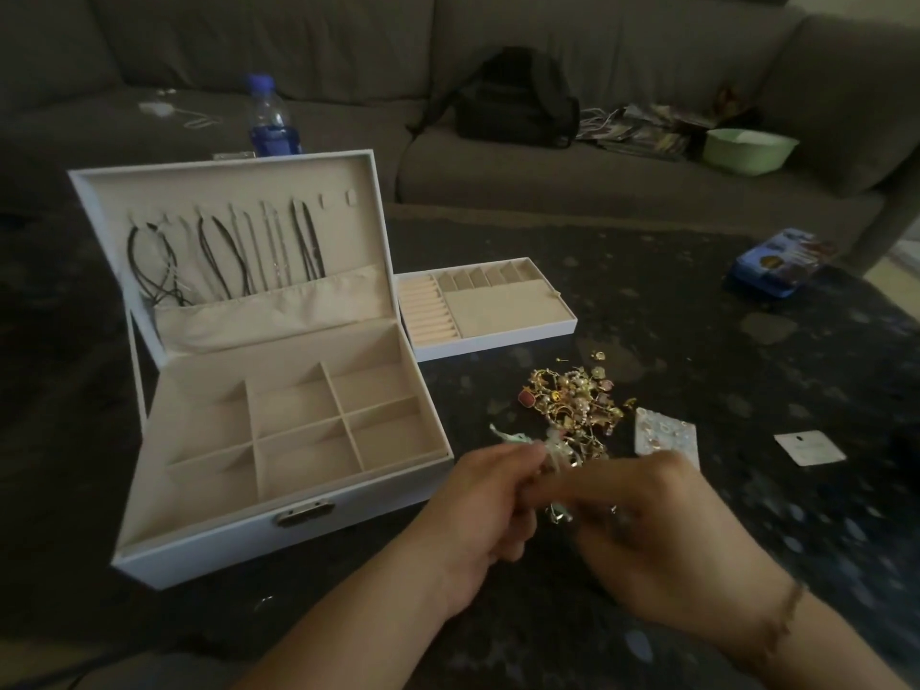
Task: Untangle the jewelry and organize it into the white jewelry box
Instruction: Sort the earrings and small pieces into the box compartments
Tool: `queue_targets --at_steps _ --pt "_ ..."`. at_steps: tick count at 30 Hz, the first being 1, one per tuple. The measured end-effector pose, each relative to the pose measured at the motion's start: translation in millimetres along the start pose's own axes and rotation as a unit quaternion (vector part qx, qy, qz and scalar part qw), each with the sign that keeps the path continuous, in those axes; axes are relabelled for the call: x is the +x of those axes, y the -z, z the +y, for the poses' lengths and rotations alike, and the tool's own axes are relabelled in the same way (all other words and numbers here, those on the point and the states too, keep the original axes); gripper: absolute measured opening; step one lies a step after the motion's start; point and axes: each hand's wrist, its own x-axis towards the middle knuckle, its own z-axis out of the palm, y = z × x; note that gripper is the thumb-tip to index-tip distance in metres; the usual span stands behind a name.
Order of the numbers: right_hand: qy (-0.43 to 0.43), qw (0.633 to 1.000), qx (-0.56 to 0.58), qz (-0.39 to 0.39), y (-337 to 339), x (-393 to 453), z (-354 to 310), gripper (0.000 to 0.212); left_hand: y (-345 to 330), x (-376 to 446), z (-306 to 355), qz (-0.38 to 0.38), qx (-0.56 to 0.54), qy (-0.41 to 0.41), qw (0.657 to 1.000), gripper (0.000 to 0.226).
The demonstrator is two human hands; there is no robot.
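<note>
Both hands [572, 510] pinch tangled jewelry [557, 512] beside the white jewelry box [209, 550].

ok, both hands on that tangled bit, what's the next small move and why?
Probably tease one strand free: left hand and right hand pinch a small tangled piece near the jewelry pile, and the white jewelry box compartments hold nothing yet.

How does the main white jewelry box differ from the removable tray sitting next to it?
The white jewelry box is deep, with an upright lid holding hung necklaces; the tray is shallow and lidless. The box has six large square compartments; the tray has ring rolls, small slots and one flat section. Both are white outside, beige-lined, and their compartments look empty.
</note>
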Motion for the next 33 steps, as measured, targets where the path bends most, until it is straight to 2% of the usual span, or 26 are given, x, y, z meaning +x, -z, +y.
queue_targets --at_steps 2,4,5,7,8,9,10,11,13,15,17,19,21,23,26,28,30,33 --pt "0.012 0.998 -0.024 0.050 9.6 -5.3 1.7 0.037 0.9 -0.2 -0.1 0.020 0.060 -0.025 0.998 0.032" --pt "-0.016 0.988 0.046 0.144 16.1 -8.7 6.8 0.029 1.9 -4.2 2.8 0.014 0.161 -0.060 0.985 0.039" --pt "-0.046 0.975 0.095 0.196 17.0 -7.5 10.4 0.026 2.6 -7.3 5.7 0.009 0.251 -0.094 0.963 0.040" --pt "-0.113 0.937 0.211 0.253 13.7 -0.6 15.8 0.025 3.2 -16.2 14.2 -0.013 0.443 -0.167 0.881 0.038" --pt "-0.139 0.924 0.275 0.227 8.8 5.2 16.1 0.028 2.9 -20.8 19.9 -0.029 0.509 -0.191 0.838 0.035" --pt "-0.162 0.914 0.329 0.170 1.7 10.8 13.6 0.035 3.7 -24.8 25.9 -0.044 0.542 -0.208 0.813 0.032" --pt "-0.186 0.908 0.359 0.111 -6.5 16.0 8.0 0.042 5.3 -28.0 32.7 -0.053 0.553 -0.219 0.802 0.029" --pt "-0.207 0.902 0.372 0.071 -15.7 21.3 2.4 0.049 8.1 -31.0 39.1 -0.056 0.553 -0.228 0.799 0.024" --pt "-0.244 0.885 0.393 0.053 -29.5 31.8 -9.4 0.061 17.4 -35.5 49.9 -0.035 0.537 -0.245 0.806 0.018" --pt "-0.277 0.857 0.432 0.036 -37.0 41.4 -18.1 0.056 30.1 -38.2 55.9 -0.017 0.511 -0.248 0.822 0.021" --pt "-0.294 0.834 0.466 -0.016 -38.5 47.6 -25.0 0.055 40.7 -40.8 57.3 0.000 0.518 -0.262 0.814 0.031" --pt "-0.298 0.830 0.469 -0.050 -39.2 49.6 -26.8 0.063 51.2 -42.3 56.2 0.022 0.532 -0.278 0.799 0.035" --pt "-0.300 0.837 0.452 -0.064 -38.4 53.7 -33.7 0.056 64.5 -43.0 55.3 0.033 0.516 -0.294 0.804 0.031" --pt "-0.294 0.859 0.412 -0.072 -36.0 62.2 -45.0 0.046 79.5 -45.0 56.2 0.053 0.490 -0.310 0.813 0.024" --pt "-0.256 0.875 0.402 -0.089 -37.2 87.9 -67.2 0.038 107.2 -52.4 57.5 0.096 0.457 -0.326 0.822 0.020" --pt "-0.219 0.895 0.376 -0.101 -43.7 113.8 -79.3 0.042 125.9 -59.8 55.4 0.129 0.424 -0.330 0.833 0.021" --pt "-0.190 0.905 0.364 -0.109 -54.9 142.5 -89.0 0.046 143.0 -67.3 53.1 0.185 0.387 -0.346 0.835 0.027" --pt "-0.186 0.909 0.359 -0.097 -81.5 181.5 -100.8 0.030 169.9 -74.2 51.1 0.286 0.330 -0.373 0.818 0.023"
